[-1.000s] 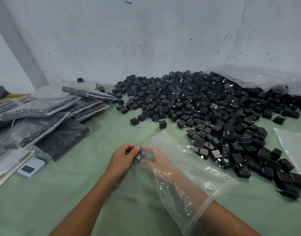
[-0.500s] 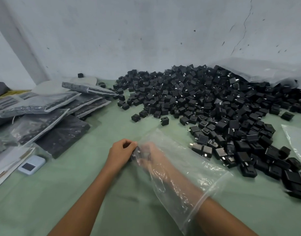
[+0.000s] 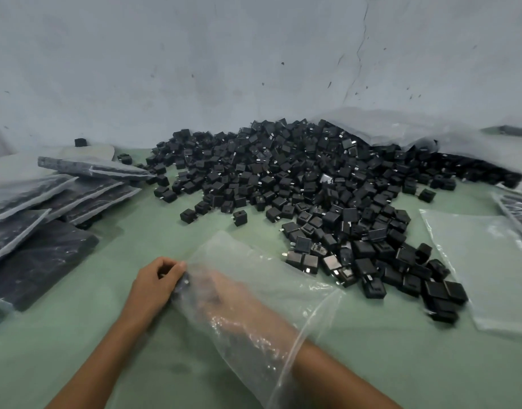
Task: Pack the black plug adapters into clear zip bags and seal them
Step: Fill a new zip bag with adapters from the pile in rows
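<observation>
right hand (image 3: 221, 293) is being blurred inside clear zip bag (image 3: 271, 273); its grip can't be told. Bag end is being pinched by left hand (image 3: 158, 280). adapter pile (image 3: 298, 184) behind bag; green desk (image 3: 136, 240), cracked wall (image 3: 224, 69).

Left grip (image 3: 159, 283) curled, pinching; right grip (image 3: 221, 290) alongside, blurred.
</observation>
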Motion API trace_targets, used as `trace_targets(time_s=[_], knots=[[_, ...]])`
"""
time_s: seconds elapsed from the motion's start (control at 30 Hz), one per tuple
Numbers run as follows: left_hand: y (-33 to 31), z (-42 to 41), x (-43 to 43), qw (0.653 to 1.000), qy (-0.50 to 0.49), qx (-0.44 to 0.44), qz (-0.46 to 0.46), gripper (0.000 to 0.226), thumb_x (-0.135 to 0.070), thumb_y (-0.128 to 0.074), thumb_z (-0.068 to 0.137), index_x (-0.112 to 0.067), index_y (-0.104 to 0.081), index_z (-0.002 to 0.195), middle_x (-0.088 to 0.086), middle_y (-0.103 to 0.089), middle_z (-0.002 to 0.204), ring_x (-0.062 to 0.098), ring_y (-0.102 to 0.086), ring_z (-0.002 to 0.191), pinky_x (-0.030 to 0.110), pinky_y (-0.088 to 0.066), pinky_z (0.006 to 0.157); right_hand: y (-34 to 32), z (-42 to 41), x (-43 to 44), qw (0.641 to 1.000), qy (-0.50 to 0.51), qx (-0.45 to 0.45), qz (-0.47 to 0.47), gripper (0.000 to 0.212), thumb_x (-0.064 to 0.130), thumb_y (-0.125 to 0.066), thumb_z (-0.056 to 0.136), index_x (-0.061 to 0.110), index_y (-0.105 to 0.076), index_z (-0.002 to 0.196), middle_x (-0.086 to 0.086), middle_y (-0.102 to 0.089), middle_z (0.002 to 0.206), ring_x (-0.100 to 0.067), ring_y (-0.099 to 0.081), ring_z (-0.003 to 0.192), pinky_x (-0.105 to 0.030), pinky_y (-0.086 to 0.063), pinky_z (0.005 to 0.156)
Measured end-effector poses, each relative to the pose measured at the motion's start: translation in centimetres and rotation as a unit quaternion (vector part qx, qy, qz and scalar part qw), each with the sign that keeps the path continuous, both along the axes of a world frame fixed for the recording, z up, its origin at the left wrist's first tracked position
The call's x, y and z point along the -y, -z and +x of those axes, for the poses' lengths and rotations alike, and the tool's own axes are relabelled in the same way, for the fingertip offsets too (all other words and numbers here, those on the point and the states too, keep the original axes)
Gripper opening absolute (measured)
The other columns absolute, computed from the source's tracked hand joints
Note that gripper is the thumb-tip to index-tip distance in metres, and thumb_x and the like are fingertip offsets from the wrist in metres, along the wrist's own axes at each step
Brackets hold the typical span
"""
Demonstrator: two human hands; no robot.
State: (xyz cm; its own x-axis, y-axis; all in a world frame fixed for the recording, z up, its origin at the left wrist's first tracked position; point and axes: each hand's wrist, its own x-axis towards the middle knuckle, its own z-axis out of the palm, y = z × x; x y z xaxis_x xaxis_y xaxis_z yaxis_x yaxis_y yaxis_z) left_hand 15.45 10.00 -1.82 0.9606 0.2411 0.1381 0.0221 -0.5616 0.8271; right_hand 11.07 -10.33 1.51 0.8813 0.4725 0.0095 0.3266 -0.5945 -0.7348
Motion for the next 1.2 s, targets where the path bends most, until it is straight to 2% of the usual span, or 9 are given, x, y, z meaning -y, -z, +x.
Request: trace_targets(time_s=[0.1, 0.17, 0.3, 0.4, 0.53, 0.73, 0.83, 0.97, 1.2], knots=[[0.1, 0.0, 0.1, 1.000, 0.004, 0.000, -0.008, 0.019, -0.029, -0.069, 0.094, -0.020, -0.070, 0.077, -0.009, -0.071, 0.069, 0.002, -0.061, 0.057, 0.034, -0.051, 0.066, -0.8, -2.8, 5.2, 0.999, -0.009, -0.031, 0.033, 0.043, 0.010, -0.054, 0.099, 0.015, -0.051, 0.142, -0.002, -0.059, 0.135, -0.021, -0.054, 0.125, -0.029, -0.040, 0.106], [0.3, 0.0, 0.1, 1.000, 0.014, -0.005, -0.014, 0.020, -0.030, -0.068, 0.094, -0.020, -0.071, 0.077, -0.007, -0.070, 0.066, 0.005, -0.061, 0.056, 0.037, -0.051, 0.068, -1.7, -5.4, 10.2, 0.996, -0.037, -0.068, 0.050, 0.030, 0.011, -0.056, 0.098, 0.020, -0.064, 0.126, 0.014, -0.066, 0.115, -0.008, -0.060, 0.112, -0.023, -0.046, 0.101], [0.6, 0.3, 0.0, 1.000, 0.017, 0.002, -0.025, 0.018, -0.029, -0.068, 0.094, -0.020, -0.071, 0.078, -0.009, -0.072, 0.070, 0.005, -0.063, 0.060, 0.033, -0.052, 0.067, -6.3, -9.3, 19.0, 0.989, -0.043, -0.129, 0.058, 0.017, 0.015, -0.062, 0.097, 0.024, -0.075, 0.104, 0.001, -0.073, 0.099, -0.013, -0.068, 0.092, -0.029, -0.055, 0.085], [0.7, 0.4, 0.0, 1.000, 0.012, 0.002, -0.024, 0.017, -0.030, -0.069, 0.094, -0.021, -0.072, 0.079, -0.012, -0.071, 0.072, 0.010, -0.066, 0.068, 0.028, -0.051, 0.066, -8.9, -7.2, 21.6, 0.995, 0.059, -0.009, 0.078, 0.017, 0.023, -0.061, 0.098, 0.034, -0.073, 0.102, 0.004, -0.072, 0.096, -0.013, -0.068, 0.084, -0.027, -0.056, 0.073], [0.4, 0.2, 0.3, 0.999, 0.018, 0.009, -0.026, 0.017, -0.025, -0.069, 0.094, -0.018, -0.071, 0.078, -0.010, -0.071, 0.071, 0.002, -0.062, 0.062, 0.024, -0.049, 0.066, -8.0, 0.0, 18.5, 0.988, 0.121, 0.081, -0.047, 0.026, 0.026, -0.057, 0.099, 0.039, -0.064, 0.121, 0.022, -0.063, 0.120, 0.000, -0.061, 0.107, -0.031, -0.053, 0.096], [0.1, 0.0, 0.5, 0.999, 0.025, 0.005, -0.027, 0.020, -0.026, -0.068, 0.095, -0.018, -0.071, 0.078, -0.007, -0.072, 0.070, 0.003, -0.062, 0.059, 0.032, -0.050, 0.067, -3.9, 7.1, 15.1, 0.930, 0.069, 0.102, -0.346, 0.055, 0.006, -0.044, 0.099, 0.031, -0.042, 0.148, -0.002, -0.046, 0.148, -0.030, -0.038, 0.131, -0.043, -0.033, 0.110], [0.0, -0.1, 0.4, 0.999, 0.024, 0.007, -0.028, 0.020, -0.027, -0.067, 0.095, -0.018, -0.071, 0.078, -0.006, -0.072, 0.071, 0.003, -0.062, 0.059, 0.032, -0.050, 0.066, -4.4, 7.1, 15.9, 0.955, 0.107, 0.097, -0.258, 0.045, 0.018, -0.056, 0.098, 0.034, -0.048, 0.140, -0.001, -0.046, 0.134, -0.024, -0.046, 0.122, -0.039, -0.040, 0.104], [0.1, 0.0, 0.2, 0.999, 0.022, 0.007, -0.025, 0.018, -0.028, -0.068, 0.095, -0.019, -0.071, 0.079, -0.009, -0.072, 0.071, 0.002, -0.063, 0.061, 0.032, -0.051, 0.069, -6.3, 3.2, 18.4, 0.981, 0.188, 0.050, 0.006, 0.031, 0.036, -0.064, 0.093, 0.047, -0.058, 0.121, 0.014, -0.055, 0.120, -0.003, -0.058, 0.100, -0.023, -0.047, 0.083], [0.5, 0.3, 0.1, 1.000, 0.021, 0.002, -0.021, 0.019, -0.031, -0.068, 0.094, -0.022, -0.071, 0.078, -0.009, -0.072, 0.071, 0.003, -0.065, 0.064, 0.033, -0.052, 0.069, -4.6, -9.0, 21.0, 0.945, 0.208, -0.090, 0.236, 0.011, 0.017, -0.069, 0.088, 0.023, -0.072, 0.097, -0.007, -0.069, 0.084, -0.018, -0.058, 0.063, -0.025, -0.049, 0.062]])
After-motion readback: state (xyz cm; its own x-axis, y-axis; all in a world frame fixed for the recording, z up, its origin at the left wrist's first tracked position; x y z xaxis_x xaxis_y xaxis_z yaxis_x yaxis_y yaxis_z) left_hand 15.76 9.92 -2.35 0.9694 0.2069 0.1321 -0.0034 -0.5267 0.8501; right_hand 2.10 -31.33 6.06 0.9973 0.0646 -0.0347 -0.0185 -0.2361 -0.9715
